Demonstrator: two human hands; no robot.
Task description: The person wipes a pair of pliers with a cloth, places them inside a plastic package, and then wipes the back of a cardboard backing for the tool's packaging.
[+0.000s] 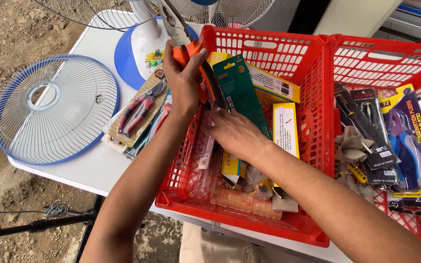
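Observation:
My left hand (183, 80) grips a pair of pliers (187, 46) with orange and black handles, the steel jaws pointing up and away, above the left rim of a red plastic basket (269, 51). My right hand (232, 131) reaches into that basket, fingers touching a green blister card (239, 83) and the lower pliers handle. The basket holds several packaged tools, yellow and white cards, and an orange coil at the bottom.
A second red basket (391, 63) on the right holds packaged pliers and screwdrivers. On the white table (98, 165) lie a carded red-handled plier set (140, 109), a round fan guard with a blue rim (54, 109), and a fan's blue base (132, 53). Dirt ground lies at left.

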